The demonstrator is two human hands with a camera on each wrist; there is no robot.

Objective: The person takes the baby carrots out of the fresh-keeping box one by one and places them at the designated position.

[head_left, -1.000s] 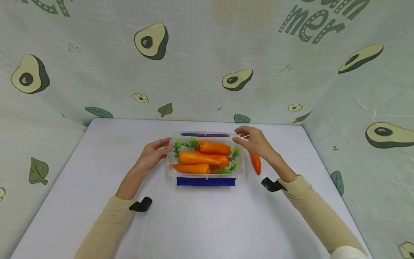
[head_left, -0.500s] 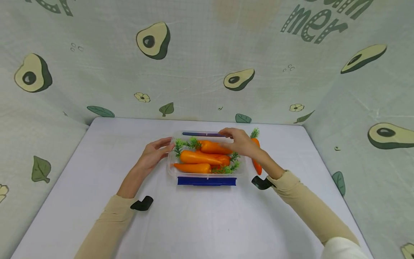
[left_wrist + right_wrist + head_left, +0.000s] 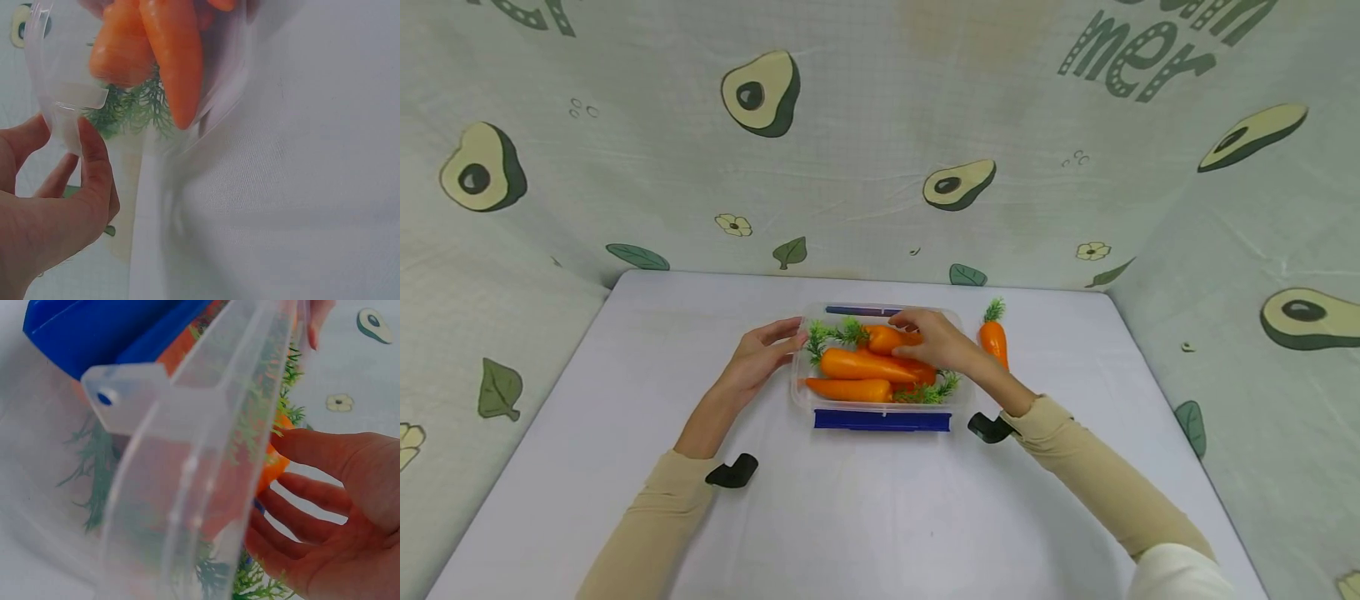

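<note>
A clear plastic food container [image 3: 842, 407] with blue latch flaps holds several orange carrots with green tops. At its left end, my left hand [image 3: 756, 358] pinches the edge; in the left wrist view, thumb and fingers [image 3: 95, 147] close on the clear rim. My right hand [image 3: 936, 340] reaches in over the right side, thumb and fingers around the rear carrot [image 3: 880, 339], covering its right end. The right wrist view has the thumb against this carrot [image 3: 275, 464], partly hidden behind the container wall. A middle carrot [image 3: 857, 364] and a front carrot [image 3: 847, 390] lie below it.
One carrot [image 3: 994, 340] lies on the white table [image 3: 880, 517], right of the container and partly behind my right forearm. The front blue latch flap [image 3: 882, 420] hangs outward. A patterned cloth [image 3: 850, 125] rises behind the table.
My right hand has moved left from beside the loose carrot, over the container's edge, to the rear carrot inside. The loose carrot's green top has come into view. My left hand stays on the container.
</note>
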